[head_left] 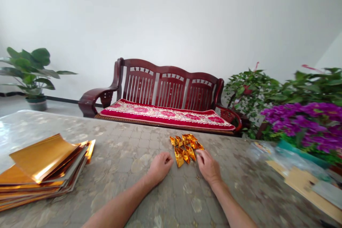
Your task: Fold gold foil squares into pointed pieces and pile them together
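Note:
Several folded gold foil paper pieces (184, 148) with pointed ends lie in a small cluster on the patterned tabletop (125, 171). My left hand (161, 165) rests just left of the cluster, its fingers curled in, and nothing shows in them. To the right, my right hand (208, 165) lies with its fingers bent and their tips close to the nearest folded pieces. I cannot make out whether they touch. A stack of flat gold foil sheets (44, 153), some showing grey undersides, sits at the table's left side.
Purple flowers (307, 123) stand at the right, beside clear plastic wrapping (291, 158) and tan card (301, 183). Beyond the table is a dark red wooden bench (171, 83) with a red patterned cover (168, 114). A potted plant (36, 103) stands far left.

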Demonstrator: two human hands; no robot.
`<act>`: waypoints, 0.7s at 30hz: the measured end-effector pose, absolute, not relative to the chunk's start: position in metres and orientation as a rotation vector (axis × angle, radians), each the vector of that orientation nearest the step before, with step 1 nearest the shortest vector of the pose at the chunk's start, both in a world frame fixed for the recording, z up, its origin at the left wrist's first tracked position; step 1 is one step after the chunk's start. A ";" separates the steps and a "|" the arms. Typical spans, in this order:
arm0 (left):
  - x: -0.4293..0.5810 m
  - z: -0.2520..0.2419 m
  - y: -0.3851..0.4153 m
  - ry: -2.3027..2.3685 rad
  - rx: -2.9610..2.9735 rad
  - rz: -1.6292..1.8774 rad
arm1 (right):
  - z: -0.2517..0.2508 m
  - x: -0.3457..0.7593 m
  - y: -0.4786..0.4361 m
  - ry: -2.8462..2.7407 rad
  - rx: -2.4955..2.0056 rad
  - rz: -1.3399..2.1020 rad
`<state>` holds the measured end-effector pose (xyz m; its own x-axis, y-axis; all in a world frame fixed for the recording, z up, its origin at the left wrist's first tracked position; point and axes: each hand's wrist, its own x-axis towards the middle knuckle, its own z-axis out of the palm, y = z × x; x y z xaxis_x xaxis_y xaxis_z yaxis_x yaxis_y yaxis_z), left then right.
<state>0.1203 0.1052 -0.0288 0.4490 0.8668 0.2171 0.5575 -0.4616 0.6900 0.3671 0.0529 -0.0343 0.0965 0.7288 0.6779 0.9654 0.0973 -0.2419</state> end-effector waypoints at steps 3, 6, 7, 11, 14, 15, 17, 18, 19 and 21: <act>0.100 -0.027 0.099 1.073 2.196 0.733 | -0.031 0.360 0.048 -1.648 -1.636 -0.409; 0.076 -0.025 0.085 1.010 2.211 0.710 | -0.027 0.334 0.038 -1.628 -1.556 -0.363; 0.069 -0.025 0.079 0.997 2.212 0.703 | -0.025 0.320 0.034 -1.645 -1.523 -0.333; 0.040 -0.025 0.054 0.964 2.234 0.710 | -0.021 0.252 0.026 -1.780 -1.394 -0.044; 0.018 -0.020 0.037 0.856 2.321 0.709 | -0.021 0.213 0.025 -1.850 -1.444 0.287; 0.010 -0.016 0.032 0.842 2.352 0.690 | -0.023 0.205 0.025 -1.892 -1.472 0.330; -0.006 -0.004 0.027 0.856 2.409 0.659 | -0.027 0.197 0.025 -1.946 -1.553 0.325; -0.014 0.004 0.027 0.885 2.442 0.660 | -0.029 0.196 0.025 -1.959 -1.579 0.317; -0.022 0.013 0.028 0.926 2.463 0.691 | -0.030 0.197 0.025 -1.981 -1.590 0.314; -0.040 0.033 0.037 1.086 2.435 0.795 | -0.033 0.200 0.026 -2.023 -1.585 0.318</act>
<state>-0.0404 0.0370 0.0329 0.5466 0.7622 0.3468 0.5611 -0.6408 0.5240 0.1999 0.0256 -0.0332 -0.1577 0.9496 0.2708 0.8207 0.2785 -0.4989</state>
